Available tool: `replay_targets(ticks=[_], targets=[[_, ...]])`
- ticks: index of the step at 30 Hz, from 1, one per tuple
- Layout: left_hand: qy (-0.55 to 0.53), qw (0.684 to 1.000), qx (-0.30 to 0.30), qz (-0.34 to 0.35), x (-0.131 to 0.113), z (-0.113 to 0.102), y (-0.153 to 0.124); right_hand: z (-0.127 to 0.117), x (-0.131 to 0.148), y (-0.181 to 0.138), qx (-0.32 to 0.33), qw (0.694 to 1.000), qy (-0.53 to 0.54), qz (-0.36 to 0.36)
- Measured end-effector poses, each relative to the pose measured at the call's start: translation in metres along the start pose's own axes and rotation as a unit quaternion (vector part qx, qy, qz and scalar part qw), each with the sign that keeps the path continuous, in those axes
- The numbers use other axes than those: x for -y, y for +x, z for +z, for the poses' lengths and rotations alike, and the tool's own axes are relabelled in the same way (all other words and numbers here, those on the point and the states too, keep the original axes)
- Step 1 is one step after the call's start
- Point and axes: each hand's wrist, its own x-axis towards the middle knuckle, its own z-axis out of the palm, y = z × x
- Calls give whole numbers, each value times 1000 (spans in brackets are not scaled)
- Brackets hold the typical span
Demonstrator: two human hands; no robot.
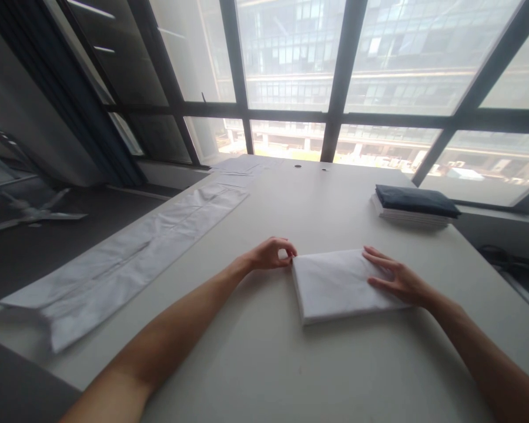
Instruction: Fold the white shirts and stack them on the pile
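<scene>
Folded white cloth (339, 285): flat on table (264, 352)
Left grip (271, 254): pinching cloth's far left corner
Right grip (397, 279): fingers spread, pressing cloth
Beside: long white sheet (127, 258) left; folded stack (414, 205) far right

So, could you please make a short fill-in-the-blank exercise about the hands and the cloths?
1. The right hand lies flat on the folded ____ cloth.
2. The left hand pinches this cloth at its far-left ____.
3. The stack near the window has a ____ cloth on top.

Missing words: white; corner; dark
</scene>
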Motion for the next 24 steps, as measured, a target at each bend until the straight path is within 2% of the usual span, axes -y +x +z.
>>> replay_targets(ticks=[2, 6, 8, 10, 11, 13, 17, 19, 21, 24], targets=[[-16, 999, -25, -18, 4, 1, 0, 0, 0, 0, 2, 1000, 0, -6], [-26, 991, -114, -62, 7, -8, 0, 0, 3, 0, -3, 1000, 5, -11], [-22, 987, -150, -57, -1, -10, 1, 0, 5, -1, -4, 1000, 7, -10], [-9, 987, -159, -37, -17, -2, 5, -1, 6, -1, -3, 1000, 6, -10], [7, 988, -150, -28, -27, 5, 6, -1, 6, -1, -4, 1000, 5, -9], [67, 993, -95, -28, -47, 24, 8, 0, 6, -1, -7, 1000, 4, -9], [201, 974, 70, -81, -66, 53, 5, -1, 6, -1, -7, 1000, 1, -7], [224, 962, 116, -103, -61, 53, 2, 0, 6, -1, -5, 1000, -4, -9], [217, 958, 138, -127, -53, 46, 3, 1, 7, -1, -6, 1000, -11, -10], [181, 960, 129, -171, -47, 36, 10, 7, 12, 0, -26, 999, -41, -2]])
